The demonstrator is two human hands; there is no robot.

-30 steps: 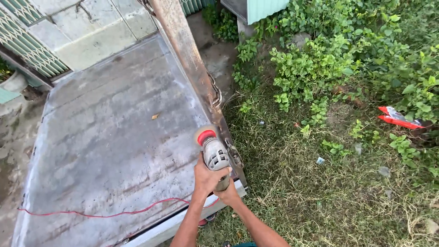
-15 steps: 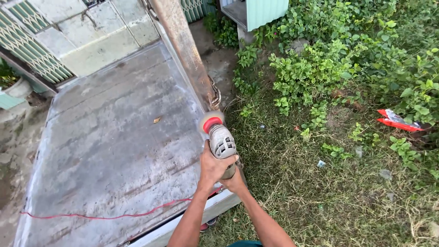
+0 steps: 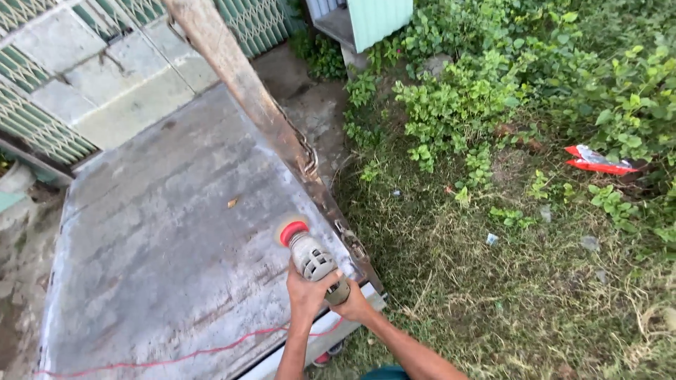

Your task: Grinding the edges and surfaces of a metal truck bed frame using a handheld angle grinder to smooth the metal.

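Both hands — left hand [image 3: 307, 294], right hand [image 3: 354, 307] — clamped round angle grinder [image 3: 312, 257], red-guarded disc on grey metal sheet [image 3: 162, 246] near rusty edge rail [image 3: 282, 137]. Risk: disc snagging rail and kicking back; red cord [image 3: 176, 358] underfoot. Outdoors, grass [image 3: 507, 295], green gate [image 3: 260, 21].

Non-work items: red-and-white wrapper [image 3: 598, 161] lies in the weeds, right edge of frame. Leafy green shrubs [image 3: 493, 77] fill the upper right, patchy dry grass [image 3: 507, 295] below them. Pale green box corner [image 3: 377, 17] at top centre. Green lattice gate [image 3: 257, 21] along the top, concrete slabs [image 3: 98, 77] upper left. Small paper scrap [image 3: 492, 238] sits in the grass, centre right.
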